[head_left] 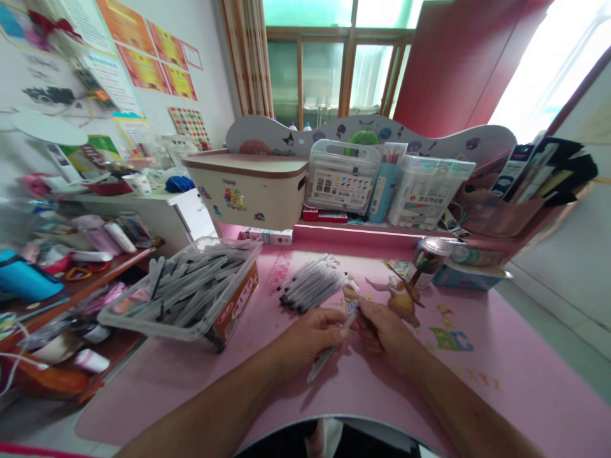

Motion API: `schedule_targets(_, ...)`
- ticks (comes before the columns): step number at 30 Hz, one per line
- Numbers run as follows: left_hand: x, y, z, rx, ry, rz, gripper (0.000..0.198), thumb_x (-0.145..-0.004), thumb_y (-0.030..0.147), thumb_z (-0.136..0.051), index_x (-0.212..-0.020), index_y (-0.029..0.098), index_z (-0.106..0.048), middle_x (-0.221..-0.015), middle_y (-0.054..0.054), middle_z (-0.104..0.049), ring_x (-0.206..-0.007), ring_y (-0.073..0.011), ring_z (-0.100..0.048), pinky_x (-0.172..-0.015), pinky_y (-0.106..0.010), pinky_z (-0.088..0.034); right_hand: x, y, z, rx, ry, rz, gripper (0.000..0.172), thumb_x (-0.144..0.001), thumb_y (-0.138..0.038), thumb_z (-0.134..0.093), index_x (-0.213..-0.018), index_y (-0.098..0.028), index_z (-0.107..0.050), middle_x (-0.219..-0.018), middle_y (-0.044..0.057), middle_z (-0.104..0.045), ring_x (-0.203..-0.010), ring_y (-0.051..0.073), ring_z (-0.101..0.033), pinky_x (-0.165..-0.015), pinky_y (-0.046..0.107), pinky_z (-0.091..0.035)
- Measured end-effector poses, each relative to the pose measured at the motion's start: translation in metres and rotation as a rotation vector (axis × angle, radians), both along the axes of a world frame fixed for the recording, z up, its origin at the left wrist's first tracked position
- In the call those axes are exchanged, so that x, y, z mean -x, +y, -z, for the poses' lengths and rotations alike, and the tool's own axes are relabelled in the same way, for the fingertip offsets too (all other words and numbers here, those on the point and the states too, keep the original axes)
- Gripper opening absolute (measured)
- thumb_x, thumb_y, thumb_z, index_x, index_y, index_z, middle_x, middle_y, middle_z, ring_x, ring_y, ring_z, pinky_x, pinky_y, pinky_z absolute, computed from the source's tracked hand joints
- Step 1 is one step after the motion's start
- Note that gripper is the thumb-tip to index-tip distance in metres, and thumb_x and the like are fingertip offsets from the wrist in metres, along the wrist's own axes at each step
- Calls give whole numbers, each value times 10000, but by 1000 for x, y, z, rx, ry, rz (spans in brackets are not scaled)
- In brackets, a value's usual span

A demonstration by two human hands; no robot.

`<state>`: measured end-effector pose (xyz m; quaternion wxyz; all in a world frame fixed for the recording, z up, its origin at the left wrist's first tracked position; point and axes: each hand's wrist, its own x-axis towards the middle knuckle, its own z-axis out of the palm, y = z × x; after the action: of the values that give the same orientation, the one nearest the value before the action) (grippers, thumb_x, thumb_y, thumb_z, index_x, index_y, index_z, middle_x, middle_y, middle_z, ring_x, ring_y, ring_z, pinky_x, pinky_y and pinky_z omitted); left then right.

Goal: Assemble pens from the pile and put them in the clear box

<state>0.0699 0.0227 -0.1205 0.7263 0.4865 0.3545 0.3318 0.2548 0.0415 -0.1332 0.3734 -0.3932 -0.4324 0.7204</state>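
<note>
My left hand [321,336] pinches a slim translucent pen [323,365] over the pink desk, the pen slanting down toward the near edge. Close beside it on the right, my right hand [382,331] has its fingers closed at the pen's upper end; what lies inside them is partly hidden. Just beyond the hands is a pile of clear pens [312,283] with dark tips, lying side by side. To the left stands a clear plastic box [179,327] heaped with more grey translucent pens or pen parts [191,286].
Along the desk's back stand a lidded cream bin [252,197], a clear marker case [341,181] and another marker box [424,194]. A metal-rimmed jar [429,257] and a blue box [468,278] sit at the right. A cluttered shelf [109,270] is left of the desk.
</note>
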Motion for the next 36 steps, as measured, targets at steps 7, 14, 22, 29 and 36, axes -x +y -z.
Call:
schedule_targets(7,0,4,-3,133,-124,-52,417,-767,437,-714,-1072,154,-683,-518,43,-527,-373,-55,-360,-401,-180,-266,0,0,-5,73,2,39,448,-758,-535,-648,-561,-195,-434,-426,-92,-344,-348,28,-202,-356,184,-123)
schedule_targets(14,-6,2,3,-37,-184,-282,401,-677,343,-825,-1030,175,-737,-874,-54,-670,-621,-108,-584,-595,-245,-490,2,0,-2,187,78,102,415,-787,-524,-637,-623,-196,-442,-456,-103,-327,-365,27,-180,-359,164,-110)
schedule_targets(22,-10,2,0,73,-216,-481,414,-668,495,-811,-895,161,-720,-830,-67,-692,-756,-176,-652,-623,-277,-537,5,-6,-4,-44,51,32,328,-767,-413,-731,-949,-231,-528,-492,-128,-365,-364,37,-174,-361,167,-104)
schedule_targets(29,-11,1,-4,99,-227,-469,402,-660,474,-828,-862,145,-717,-814,-78,-721,-749,-173,-664,-642,-275,-556,6,-4,5,-110,-74,103,475,-857,-615,-559,-657,-194,-468,-482,-82,-368,-368,39,-240,-355,181,-146)
schedule_targets(36,-11,2,-3,86,-247,-457,352,-711,452,-797,-860,143,-715,-802,-82,-723,-745,-177,-668,-612,-259,-555,7,-4,-2,-14,8,82,347,-761,-495,-693,-806,-218,-489,-537,-92,-437,-361,35,-243,-353,167,-116)
